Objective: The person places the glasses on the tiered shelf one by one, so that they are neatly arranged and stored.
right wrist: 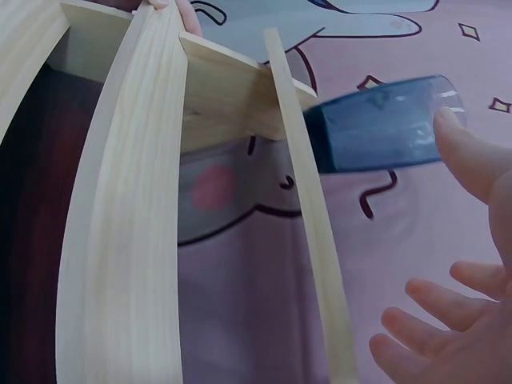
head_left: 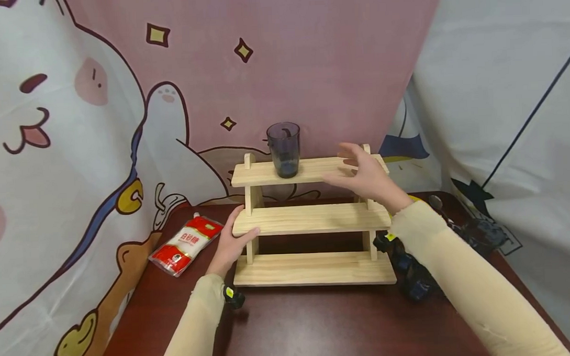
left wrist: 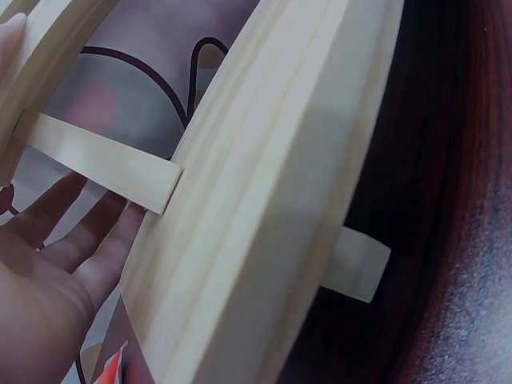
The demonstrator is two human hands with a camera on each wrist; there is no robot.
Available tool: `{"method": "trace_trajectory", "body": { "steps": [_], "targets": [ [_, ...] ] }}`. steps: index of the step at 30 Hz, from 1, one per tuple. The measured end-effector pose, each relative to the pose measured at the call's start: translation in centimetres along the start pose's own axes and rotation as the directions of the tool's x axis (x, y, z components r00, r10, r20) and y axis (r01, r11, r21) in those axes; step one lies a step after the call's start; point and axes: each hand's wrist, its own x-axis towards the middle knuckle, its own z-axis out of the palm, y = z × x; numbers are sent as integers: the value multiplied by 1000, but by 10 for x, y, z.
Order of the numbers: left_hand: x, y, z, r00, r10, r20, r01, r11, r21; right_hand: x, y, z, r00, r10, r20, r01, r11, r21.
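L sleeve (head_left: 191,325) & R sleeve (head_left: 477,281) nearest, both cut off at btm of head view. Dark red tabletop (head_left: 304,324) next, partly hidden by arms & shelves. On it, upright, a wooden 3-tier rack (head_left: 310,219). L hand (head_left: 230,245) grips its mid shelf at the L end: thumb over front edge, other fingers behind, tips hidden by a post in L wrist view. Red/white packet (head_left: 187,244) lies just L of rack, nr L hand; printed 白砂糖, contents hidden by the print. Far R, dark clutter (head_left: 485,234), half behind R sleeve, hard to make out. R hand (head_left: 367,177) by R part of top shelf, fingers & thumb spread wide, nothing held; can't tell if it touches wood. Tinted glass (head_left: 285,149) upright on top shelf, L of ctr, apart from R hand; see-thru, contents unclear. Behind all, printed cloth backdrop (head_left: 328,66), cut off at top.
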Motion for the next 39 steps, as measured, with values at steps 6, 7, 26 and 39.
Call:
{"method": "trace_trajectory", "body": {
  "steps": [6,7,26,39],
  "targets": [
    [-9,25,0,998,-48,27,49,999,-11,-27,9,-28,1000,10,-20,-11,996,-93],
    [-10,29,-1,998,-56,32,57,998,-17,-31,10,-33,1000,9,-24,-12,994,-109],
    [-11,32,0,998,-45,40,45,999,-15,-134,73,-93,994,-28,-110,-14,930,-366],
    [-3,19,-1,998,-40,47,41,999,-28,-213,113,-100,963,87,-255,-189,893,-408]
  ]
}}
